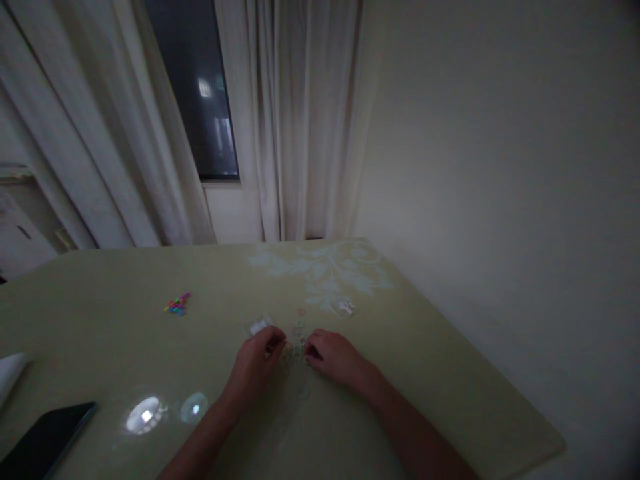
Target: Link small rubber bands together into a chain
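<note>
Several small pale rings point(299, 331) lie in a loose cluster on the green table between my two hands. My left hand point(257, 357) is closed at the cluster's left side, thumb and fingertips pressed together; what it pinches is too small to make out. At the right side, my right hand point(333, 357) has its fingers curled together by the rings, and anything in them is hidden. Just behind my left hand lies a small clear packet point(260, 325) with a white part.
A pile of small colourful pieces point(177, 305) lies to the left. A small white item point(345, 307) is behind my right hand. A dark flat device point(47, 440) sits at the lower left, near a white object point(11, 373). The table point(425, 373) meets the wall at right.
</note>
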`<state>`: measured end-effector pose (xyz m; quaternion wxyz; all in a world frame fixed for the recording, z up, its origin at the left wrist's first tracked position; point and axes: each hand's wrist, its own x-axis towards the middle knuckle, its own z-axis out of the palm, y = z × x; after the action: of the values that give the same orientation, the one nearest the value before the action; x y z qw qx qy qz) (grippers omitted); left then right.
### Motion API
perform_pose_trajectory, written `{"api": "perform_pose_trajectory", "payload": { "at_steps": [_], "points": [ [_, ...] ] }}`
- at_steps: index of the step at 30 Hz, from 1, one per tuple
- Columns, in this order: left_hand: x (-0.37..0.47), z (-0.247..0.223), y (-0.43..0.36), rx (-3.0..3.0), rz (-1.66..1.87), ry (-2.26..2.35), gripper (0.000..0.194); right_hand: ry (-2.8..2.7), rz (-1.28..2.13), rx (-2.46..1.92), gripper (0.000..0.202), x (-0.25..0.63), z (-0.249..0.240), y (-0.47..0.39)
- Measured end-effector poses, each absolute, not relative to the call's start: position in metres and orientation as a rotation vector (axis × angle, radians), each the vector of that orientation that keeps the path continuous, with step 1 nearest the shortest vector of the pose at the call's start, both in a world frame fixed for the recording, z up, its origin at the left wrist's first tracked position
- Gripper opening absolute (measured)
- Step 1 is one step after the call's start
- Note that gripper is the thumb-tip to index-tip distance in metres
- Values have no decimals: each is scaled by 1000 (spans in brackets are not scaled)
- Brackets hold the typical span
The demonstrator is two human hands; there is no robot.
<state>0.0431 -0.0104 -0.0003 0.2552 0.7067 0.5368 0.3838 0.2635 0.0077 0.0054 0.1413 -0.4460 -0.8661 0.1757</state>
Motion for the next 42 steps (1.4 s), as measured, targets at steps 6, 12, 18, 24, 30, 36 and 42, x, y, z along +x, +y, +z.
{"api": "perform_pose_trajectory", "payload": {
  "at_steps": [6, 12, 18, 24, 30, 36, 42],
  "points": [
    [42, -2, -8, 1802, 1122, 1393, 22, -2558, 390, -1286, 6, 263, 5, 3],
    [40, -2, -9, 1787, 1216, 1168, 19, -2012, 1067, -1045, 17, 258, 8, 10],
    [44, 2, -13, 1839, 1295, 1065, 15, -1790, 1296, -898, 32, 246, 1, 8],
    [44, 3, -14, 1832, 1301, 1146, 14, -1587, 1381, -920, 34, 243, 0, 11],
    [43, 1, -15, 1762, 1276, 1167, 15, -1543, 1237, -947, 24, 243, 2, 10],
    [40, -2, -14, 1838, 1304, 1144, 15, -1554, 1140, -942, 24, 242, 1, 10],
    [40, -6, -13, 1867, 1287, 1110, 11, -1454, 1295, -892, 31, 240, -5, 12]
  ]
}}
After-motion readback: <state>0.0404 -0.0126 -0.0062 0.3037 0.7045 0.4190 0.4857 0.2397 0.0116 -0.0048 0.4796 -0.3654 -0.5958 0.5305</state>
